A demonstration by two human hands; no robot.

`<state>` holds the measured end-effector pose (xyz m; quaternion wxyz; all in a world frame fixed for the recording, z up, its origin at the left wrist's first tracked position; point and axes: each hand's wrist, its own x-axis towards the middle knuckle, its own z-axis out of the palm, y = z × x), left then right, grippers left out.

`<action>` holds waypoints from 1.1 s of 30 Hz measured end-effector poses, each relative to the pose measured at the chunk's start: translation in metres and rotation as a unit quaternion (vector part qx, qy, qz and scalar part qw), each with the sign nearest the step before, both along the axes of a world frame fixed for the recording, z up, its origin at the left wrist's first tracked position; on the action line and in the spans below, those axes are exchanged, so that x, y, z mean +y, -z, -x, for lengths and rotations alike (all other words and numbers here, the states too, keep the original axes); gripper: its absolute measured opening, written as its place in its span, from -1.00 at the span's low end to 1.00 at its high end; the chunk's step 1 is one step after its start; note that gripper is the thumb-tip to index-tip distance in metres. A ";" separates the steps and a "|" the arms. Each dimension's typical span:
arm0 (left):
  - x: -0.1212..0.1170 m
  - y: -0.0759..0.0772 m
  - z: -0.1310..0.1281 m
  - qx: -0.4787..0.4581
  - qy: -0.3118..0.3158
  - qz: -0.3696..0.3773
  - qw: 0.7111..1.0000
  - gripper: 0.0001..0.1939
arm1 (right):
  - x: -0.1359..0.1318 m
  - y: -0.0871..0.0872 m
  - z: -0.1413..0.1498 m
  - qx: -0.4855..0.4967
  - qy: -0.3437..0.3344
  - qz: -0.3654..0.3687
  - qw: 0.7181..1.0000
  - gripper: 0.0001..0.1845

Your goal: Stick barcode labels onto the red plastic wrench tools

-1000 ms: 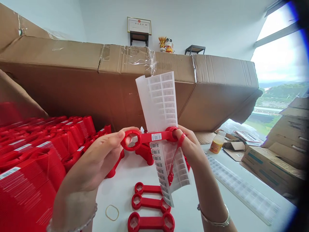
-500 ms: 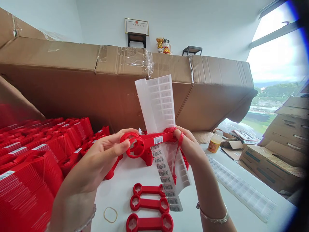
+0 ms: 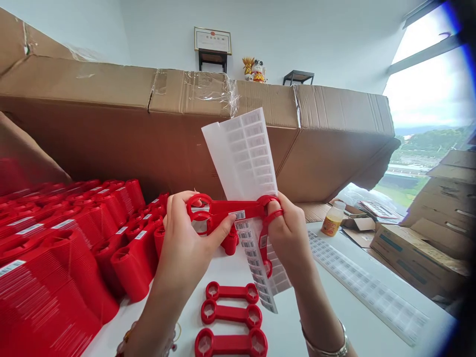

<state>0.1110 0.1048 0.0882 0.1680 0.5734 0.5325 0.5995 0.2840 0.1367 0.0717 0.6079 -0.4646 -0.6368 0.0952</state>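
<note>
at a white packing table (image 3: 286, 317), a left hand (image 3: 188, 243) and a right hand (image 3: 290, 238) hold a red plastic double-ring bar (image 3: 223, 210) up above the tabletop. left thumb and fingers (image 3: 219, 229) pinch one ring from both sides; right fingers (image 3: 274, 218) curl tightly around the other, with a thin red strap (image 3: 265, 243) hanging beside them. a small barcode sticker (image 3: 238, 214) sits on the bar. a strip of barcode labels (image 3: 251, 253) drops behind it, and a translucent backing sheet (image 3: 238, 153) rises above. a bracelet (image 3: 327, 349) circles the right wrist. three matching red bars (image 3: 231, 312) lie in a row on the table below the hands. to the left stand packed rows of red parts (image 3: 55, 267); to the right lie a long label sheet (image 3: 366, 287), a white-capped bottle of yellow liquid (image 3: 332, 223) and cardboard boxes (image 3: 412, 260). large brown cartons (image 3: 111, 134) line the far side, below a framed certificate (image 3: 212, 40) and a small figurine (image 3: 257, 71) by a window (image 3: 427, 84).
</note>
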 end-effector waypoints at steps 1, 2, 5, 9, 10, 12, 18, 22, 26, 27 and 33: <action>0.003 0.001 0.000 -0.002 0.006 0.002 1.000 -0.43 | -0.002 0.000 0.000 -0.001 0.002 -0.003 1.000 -0.70; 0.005 0.003 0.001 -0.008 0.016 0.005 1.000 -0.45 | -0.003 -0.001 -0.001 -0.003 0.002 -0.005 1.000 -0.70; 0.009 0.004 0.000 -0.035 0.040 0.004 0.999 -0.53 | -0.004 -0.001 -0.003 -0.007 -0.007 -0.001 1.000 -0.69; 0.004 -0.002 -0.002 -0.113 0.112 0.052 0.986 -0.60 | 0.001 -0.001 -0.007 0.009 -0.017 0.015 1.000 -0.69; 0.001 -0.004 -0.001 -0.138 0.138 0.075 0.978 -0.64 | 0.003 -0.002 -0.009 0.017 -0.020 0.022 0.999 -0.69; -0.004 -0.011 0.002 -0.183 0.185 0.101 0.960 -0.75 | 0.007 -0.003 -0.012 0.032 -0.030 0.034 0.998 -0.70; -0.009 -0.024 0.014 -0.265 0.279 0.144 0.912 -0.83 | 0.012 -0.005 -0.019 0.038 -0.067 0.055 0.996 -0.72; -0.006 -0.023 0.019 -0.286 0.295 0.150 0.899 -0.95 | 0.013 -0.005 -0.023 0.000 -0.083 0.076 0.994 -0.77; -0.001 -0.019 0.023 -0.273 0.304 0.122 0.905 -0.98 | 0.013 -0.005 -0.026 -0.028 -0.086 0.094 0.991 -0.80; 0.001 -0.018 0.024 -0.269 0.309 0.116 0.905 -0.96 | 0.012 -0.005 -0.026 -0.031 -0.088 0.097 0.991 -0.80; 0.005 -0.013 0.029 -0.219 0.247 0.099 0.939 -0.87 | 0.009 -0.006 -0.020 -0.006 -0.118 0.105 0.987 -0.76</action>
